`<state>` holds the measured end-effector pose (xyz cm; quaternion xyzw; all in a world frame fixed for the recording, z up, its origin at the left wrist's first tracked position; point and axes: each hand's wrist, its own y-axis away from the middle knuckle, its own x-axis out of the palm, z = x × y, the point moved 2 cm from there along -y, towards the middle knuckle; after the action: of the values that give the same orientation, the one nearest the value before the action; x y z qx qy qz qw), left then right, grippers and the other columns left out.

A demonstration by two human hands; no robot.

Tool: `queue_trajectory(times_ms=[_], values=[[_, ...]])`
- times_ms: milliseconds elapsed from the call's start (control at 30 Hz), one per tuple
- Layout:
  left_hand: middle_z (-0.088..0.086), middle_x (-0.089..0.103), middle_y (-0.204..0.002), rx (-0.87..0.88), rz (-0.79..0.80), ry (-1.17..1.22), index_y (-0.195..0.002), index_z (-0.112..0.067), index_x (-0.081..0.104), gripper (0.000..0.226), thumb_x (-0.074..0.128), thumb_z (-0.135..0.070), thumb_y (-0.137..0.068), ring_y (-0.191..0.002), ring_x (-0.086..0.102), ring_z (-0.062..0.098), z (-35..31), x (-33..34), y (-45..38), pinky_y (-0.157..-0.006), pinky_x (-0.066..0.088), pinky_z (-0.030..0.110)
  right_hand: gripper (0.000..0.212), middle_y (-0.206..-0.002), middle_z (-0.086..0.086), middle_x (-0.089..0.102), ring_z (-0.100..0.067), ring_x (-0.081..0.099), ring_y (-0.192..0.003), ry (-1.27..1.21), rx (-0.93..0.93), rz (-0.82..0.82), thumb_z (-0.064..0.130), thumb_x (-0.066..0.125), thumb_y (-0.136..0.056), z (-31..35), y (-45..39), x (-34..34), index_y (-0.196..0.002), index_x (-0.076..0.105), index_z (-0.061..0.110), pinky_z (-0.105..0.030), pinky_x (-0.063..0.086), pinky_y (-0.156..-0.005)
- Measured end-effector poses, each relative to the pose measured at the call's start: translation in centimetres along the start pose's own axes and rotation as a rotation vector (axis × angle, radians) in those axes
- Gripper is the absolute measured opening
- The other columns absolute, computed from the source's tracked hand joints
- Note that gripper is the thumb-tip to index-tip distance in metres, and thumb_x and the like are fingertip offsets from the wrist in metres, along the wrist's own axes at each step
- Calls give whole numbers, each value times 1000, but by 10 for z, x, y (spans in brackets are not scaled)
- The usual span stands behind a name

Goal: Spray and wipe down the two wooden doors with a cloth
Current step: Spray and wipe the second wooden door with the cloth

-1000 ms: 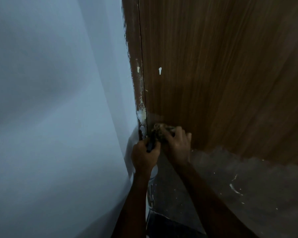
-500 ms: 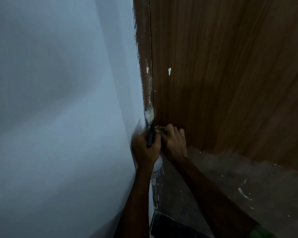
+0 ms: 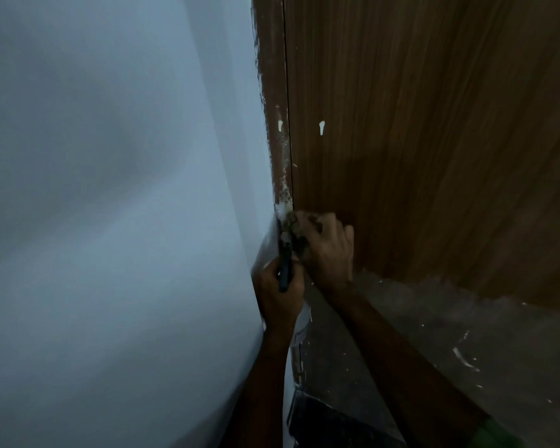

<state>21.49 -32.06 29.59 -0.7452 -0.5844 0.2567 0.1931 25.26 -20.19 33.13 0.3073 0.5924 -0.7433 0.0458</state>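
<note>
Cloth (image 3: 296,229), bunched in the right hand (image 3: 328,250), has shifted left from the wooden door (image 3: 434,140) onto the paint-crusted frame (image 3: 277,156) edge. Left hand (image 3: 280,289) grips a dark tool (image 3: 285,266) just beside it. Wiping now targets the seam.

Dim overall, with no lamp or window in view. Brightest area: the pale wall (image 3: 94,221), a flat grey-blue with soft, cloudy shading and no hard edges. Wooden door (image 3: 434,124) darker, grain legible but smeared toward the upper right. Lower right corner sunk in murk, detail muddy. Both hands (image 3: 327,250) underexposed, outlines soft; cloth (image 3: 293,226) and dark tool (image 3: 284,270) hard to resolve. Straight lines of the door frame (image 3: 272,108) bowed by the wide-angle lens. No glare. Slight grain and compression softness throughout.
</note>
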Motion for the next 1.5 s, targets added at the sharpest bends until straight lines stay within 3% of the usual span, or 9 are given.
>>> queue_trajectory(times_ms=[100,300,500,633,767,933,1133,1367,1500], values=[[-13,42,-50,-62,-6,-2,-61,-32,48,40,62,-38,-98,-45,42,6,10,6,12,-46,34,22,44,-104,-14,54,-24,45,-86,59,-10,-142,37,63,-98,0,-29,-10,-135,64,14,-36,32,-75],[-10,51,-55,-161,64,-11,-65,-30,56,33,58,-49,-93,-52,49,10,46,20,30,-53,39,25,49,-106,-14,58,-30,57,-81,45,-95,214,26,76,-90,-15,56,22,-138,64,22,-38,37,-73],[-1,66,-67,-348,225,-152,-78,-16,72,55,54,-68,-80,-65,68,24,78,31,59,-60,46,28,46,-122,-23,56,-32,54,-106,-40,221,-39,8,57,-91,-16,46,-3,-136,67,15,-37,45,-81],[2,69,-73,-493,284,-277,-76,-15,72,48,68,-62,-84,-70,69,22,81,35,67,-65,52,32,61,-130,-27,49,-37,52,-110,-59,178,8,-1,63,-86,-15,53,2,-145,58,12,-44,47,-80],[-5,61,-63,-381,204,-194,-71,-15,70,51,54,-61,-83,-59,61,18,77,31,66,-61,45,28,61,-125,-21,53,-33,53,-100,5,-12,151,23,70,-85,-23,79,20,-144,58,14,-38,39,-75],[-6,62,-60,-264,100,-57,-71,-19,69,42,59,-55,-90,-54,59,15,69,26,51,-56,51,30,53,-113,-11,55,-32,61,-90,-79,-67,365,12,80,-84,-25,128,57,-132,61,20,-39,38,-76],[-8,55,-56,-211,30,0,-67,-20,63,34,63,-41,-93,-51,52,8,55,18,40,-50,40,21,45,-106,-12,59,-26,54,-87,-83,173,47,22,78,-88,-2,76,36,-132,67,16,-37,38,-71],[-11,59,-57,-189,61,2,-75,-24,68,25,66,-41,-94,-53,57,8,49,14,38,-52,43,18,32,-104,-8,54,-32,58,-80,-128,87,236,17,76,-92,-13,122,55,-123,69,20,-38,38,-73],[-8,55,-57,-199,84,39,-71,-21,64,36,63,-49,-93,-51,51,8,51,16,45,-50,41,26,39,-106,-10,59,-25,52,-89,-61,206,23,18,79,-85,-13,92,23,-123,73,16,-36,33,-72]])
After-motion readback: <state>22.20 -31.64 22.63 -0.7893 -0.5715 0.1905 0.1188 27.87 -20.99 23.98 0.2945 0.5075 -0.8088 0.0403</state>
